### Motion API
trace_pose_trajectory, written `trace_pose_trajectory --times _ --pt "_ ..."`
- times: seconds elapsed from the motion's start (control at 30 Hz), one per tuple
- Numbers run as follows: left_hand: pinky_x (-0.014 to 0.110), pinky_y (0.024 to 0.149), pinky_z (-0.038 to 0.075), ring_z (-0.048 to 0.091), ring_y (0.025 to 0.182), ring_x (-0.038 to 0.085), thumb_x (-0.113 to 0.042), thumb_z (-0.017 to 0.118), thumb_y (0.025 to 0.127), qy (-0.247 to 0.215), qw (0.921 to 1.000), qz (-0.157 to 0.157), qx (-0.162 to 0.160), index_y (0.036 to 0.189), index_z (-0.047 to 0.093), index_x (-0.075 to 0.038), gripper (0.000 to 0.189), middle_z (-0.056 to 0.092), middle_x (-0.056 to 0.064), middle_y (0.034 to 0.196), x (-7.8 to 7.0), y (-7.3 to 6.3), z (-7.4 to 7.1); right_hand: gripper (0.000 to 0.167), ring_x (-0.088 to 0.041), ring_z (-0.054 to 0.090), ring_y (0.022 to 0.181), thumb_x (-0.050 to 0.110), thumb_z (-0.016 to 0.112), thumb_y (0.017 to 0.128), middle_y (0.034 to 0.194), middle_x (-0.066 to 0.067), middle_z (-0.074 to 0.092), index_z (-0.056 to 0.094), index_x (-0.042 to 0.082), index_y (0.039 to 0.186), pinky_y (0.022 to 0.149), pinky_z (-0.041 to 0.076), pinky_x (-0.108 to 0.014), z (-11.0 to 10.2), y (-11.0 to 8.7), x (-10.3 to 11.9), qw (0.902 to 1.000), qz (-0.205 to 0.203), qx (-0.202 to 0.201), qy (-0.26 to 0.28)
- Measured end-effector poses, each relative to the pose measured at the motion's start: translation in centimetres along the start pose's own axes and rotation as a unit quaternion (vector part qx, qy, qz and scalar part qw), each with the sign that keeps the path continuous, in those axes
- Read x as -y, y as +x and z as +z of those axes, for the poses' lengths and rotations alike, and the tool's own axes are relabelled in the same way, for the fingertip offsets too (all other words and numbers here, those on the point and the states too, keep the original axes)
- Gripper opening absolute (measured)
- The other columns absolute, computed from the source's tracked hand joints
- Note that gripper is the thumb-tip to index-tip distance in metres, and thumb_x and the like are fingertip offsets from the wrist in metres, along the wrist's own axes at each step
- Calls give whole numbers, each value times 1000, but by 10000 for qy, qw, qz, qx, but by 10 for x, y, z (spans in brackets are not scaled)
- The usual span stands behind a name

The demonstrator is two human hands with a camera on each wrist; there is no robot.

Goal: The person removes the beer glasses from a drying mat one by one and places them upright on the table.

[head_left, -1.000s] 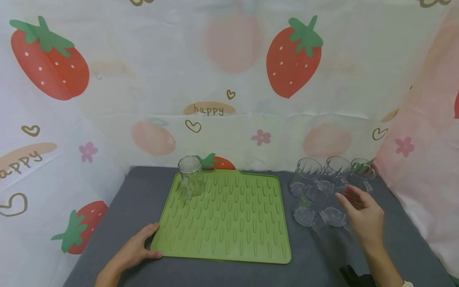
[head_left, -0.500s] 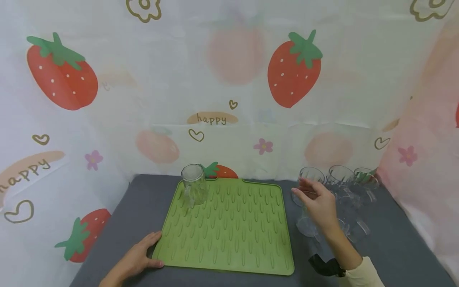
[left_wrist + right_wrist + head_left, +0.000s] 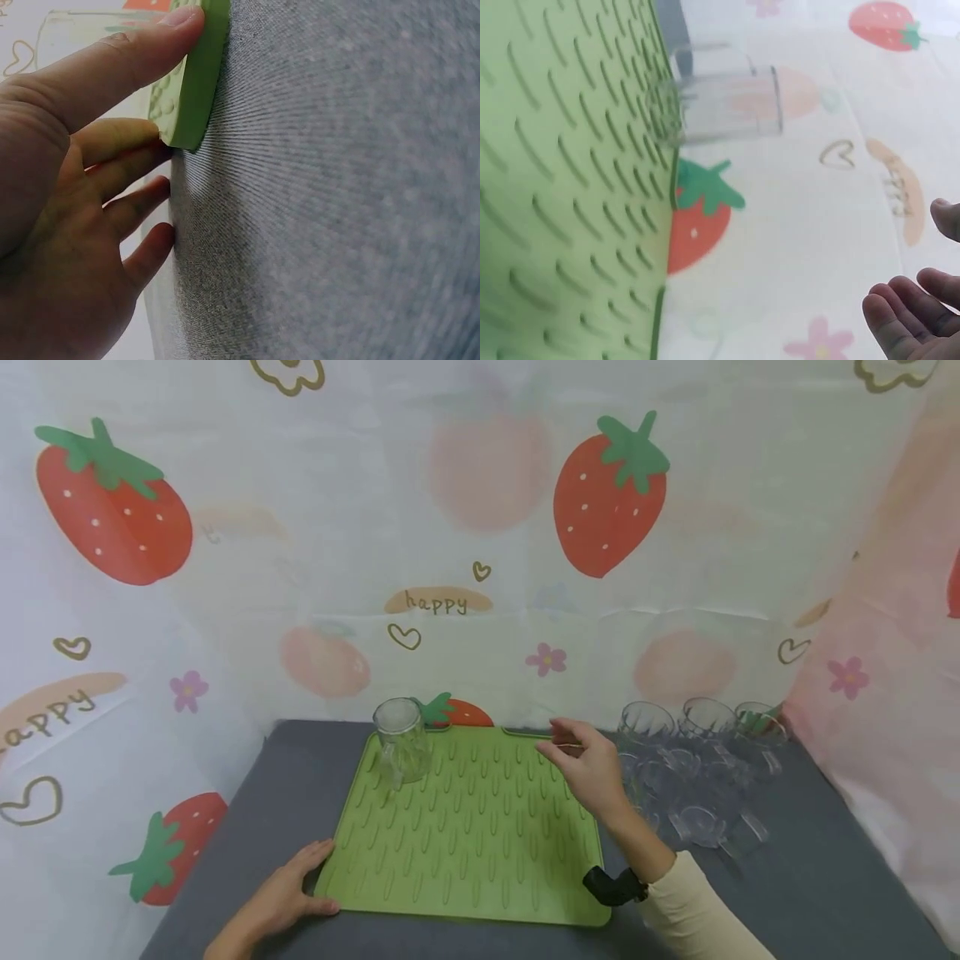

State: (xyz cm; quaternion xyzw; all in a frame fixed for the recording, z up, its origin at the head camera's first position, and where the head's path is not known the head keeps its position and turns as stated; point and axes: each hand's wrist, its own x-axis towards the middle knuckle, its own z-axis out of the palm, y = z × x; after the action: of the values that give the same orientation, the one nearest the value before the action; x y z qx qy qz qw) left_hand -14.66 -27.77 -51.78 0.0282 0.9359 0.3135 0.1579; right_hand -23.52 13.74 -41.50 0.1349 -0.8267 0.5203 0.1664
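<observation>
My left hand (image 3: 281,893) rests at the front-left corner of a green ridged mat (image 3: 465,843). In the left wrist view, its thumb (image 3: 127,64) lies on the mat's edge and the index fingertip touches the corner. Near the mat's back-left corner stands a clear glass mug (image 3: 402,743), its handle towards the front left. My right hand (image 3: 588,768) hovers over the mat's back-right part, fingers loosely bent. In the right wrist view, a gap shows between thumb and fingers (image 3: 907,319), with nothing held.
Several clear glass mugs (image 3: 708,722) are grouped on the dark grey tabletop (image 3: 817,868) right of the mat; their outlines overlap. A strawberry-print cloth (image 3: 480,535) hangs behind the table and along both sides. A black strap (image 3: 611,887) circles the right wrist.
My right hand has moved left, from above the glass mugs to above the mat. The left hand stays at the mat's corner. The head view has shifted slightly.
</observation>
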Motion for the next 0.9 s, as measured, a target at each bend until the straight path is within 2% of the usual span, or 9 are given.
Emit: trace_pose_trajectory --times 0.27,0.6,0.9 --pt "68 102 35 26 138 55 -38 86 68 -37 9999 -93 37 147 36 5 103 30 36 151 0 -3 -2 40 -30 66 102 14 74 86 113 -16 68 64 0 123 87 57 -40 47 4 12 9984 -187 425 338" --pt "68 105 33 26 139 54 -39 87 66 25 10000 -46 4 147 37 5 104 30 34 151 -3 -1 1 41 -29 66 102 19 72 89 112 -16 68 64 1 124 87 57 -36 80 12 18 9961 17 720 507" --pt "67 103 35 26 139 55 -41 86 68 104 9997 -169 114 148 36 3 104 30 34 151 -3 2 0 40 -29 67 100 20 71 90 111 -17 69 64 0 124 85 58 -34 112 11 21 9933 50 945 670"
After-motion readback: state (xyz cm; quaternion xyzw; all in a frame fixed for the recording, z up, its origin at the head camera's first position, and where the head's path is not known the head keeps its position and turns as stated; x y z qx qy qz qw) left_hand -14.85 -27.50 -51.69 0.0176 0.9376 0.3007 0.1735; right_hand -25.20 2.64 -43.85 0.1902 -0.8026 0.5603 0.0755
